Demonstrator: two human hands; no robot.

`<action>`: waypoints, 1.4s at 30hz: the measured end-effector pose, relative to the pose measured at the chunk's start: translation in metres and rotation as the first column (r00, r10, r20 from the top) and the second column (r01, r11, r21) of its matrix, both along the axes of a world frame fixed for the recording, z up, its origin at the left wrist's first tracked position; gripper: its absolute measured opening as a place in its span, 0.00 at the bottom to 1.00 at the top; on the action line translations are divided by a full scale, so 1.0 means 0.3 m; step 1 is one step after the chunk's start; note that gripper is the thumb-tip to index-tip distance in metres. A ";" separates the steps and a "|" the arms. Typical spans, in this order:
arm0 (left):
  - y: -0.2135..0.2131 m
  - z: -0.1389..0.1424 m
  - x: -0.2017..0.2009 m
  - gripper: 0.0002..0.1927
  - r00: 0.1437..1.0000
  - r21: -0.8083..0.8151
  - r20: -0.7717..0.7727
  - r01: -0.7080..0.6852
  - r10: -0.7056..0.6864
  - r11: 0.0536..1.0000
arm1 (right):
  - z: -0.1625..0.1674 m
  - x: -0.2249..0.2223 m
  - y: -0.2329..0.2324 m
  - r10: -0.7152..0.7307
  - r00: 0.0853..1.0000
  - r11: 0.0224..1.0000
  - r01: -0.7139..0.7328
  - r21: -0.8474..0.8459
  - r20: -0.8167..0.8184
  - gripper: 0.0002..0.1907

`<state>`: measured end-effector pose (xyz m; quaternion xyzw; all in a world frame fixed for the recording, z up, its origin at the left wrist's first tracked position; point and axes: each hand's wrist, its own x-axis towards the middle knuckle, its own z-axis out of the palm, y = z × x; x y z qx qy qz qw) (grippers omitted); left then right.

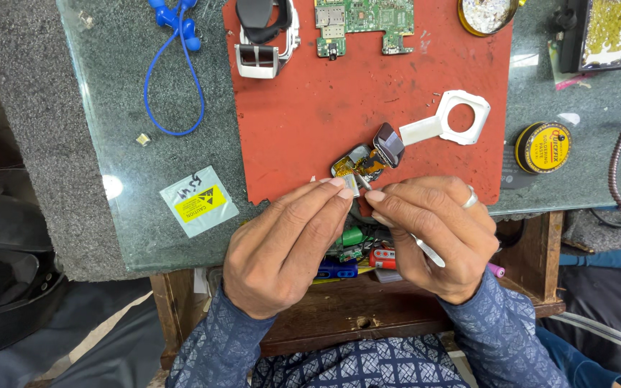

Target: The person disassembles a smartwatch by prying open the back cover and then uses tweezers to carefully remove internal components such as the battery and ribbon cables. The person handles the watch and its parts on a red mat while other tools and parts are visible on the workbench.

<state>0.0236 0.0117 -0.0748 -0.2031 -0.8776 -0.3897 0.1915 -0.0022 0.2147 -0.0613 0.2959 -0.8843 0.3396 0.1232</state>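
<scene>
Pinching: left hand point(285, 241) nips a small silvery part point(352, 185) at its fingertips, above the red mat point(310, 108) edge.
Right hand: right hand point(436, 233) closed on tweezers point(425, 250), tips apparently touching the part.
Handling: light, stiff, probably fragile; hold by edges.
Nearby: opened smartwatch point(368, 154).

A small square clear bag point(199, 201) lies flat on the counter point(109, 108), left of the red mat point(310, 108); it carries a yellow label point(200, 203) with a black triangle. A round yellow-and-black tin point(543, 146) with a printed lid sits right of the mat. On the mat, a small dark screen point(389, 144) stands tilted, joined to an opened watch body point(353, 162).
</scene>
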 end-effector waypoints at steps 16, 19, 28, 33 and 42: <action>-0.004 0.006 0.000 0.12 1.000 -0.015 0.002 0.020 -0.020 1.000 | 0.004 0.003 0.005 0.006 1.000 1.000 -0.006 0.000 0.006 0.17; -0.007 0.006 -0.001 0.12 1.000 -0.019 0.011 0.026 -0.025 0.999 | 0.000 0.002 0.004 0.004 1.000 1.000 -0.004 -0.002 0.011 0.17; -0.014 0.013 -0.001 0.15 0.998 -0.056 0.024 0.060 -0.059 0.997 | 0.000 0.004 0.007 -0.004 0.999 1.000 0.005 -0.018 0.036 0.17; -0.010 0.019 -0.013 0.15 0.997 -0.055 0.056 0.048 -0.045 0.997 | -0.006 0.002 0.004 -0.016 0.999 0.999 0.018 -0.045 0.047 0.16; 0.014 0.039 -0.025 0.15 0.988 0.068 0.148 -0.048 0.037 0.997 | 0.001 0.005 0.006 0.001 0.999 0.999 0.002 -0.052 0.049 0.15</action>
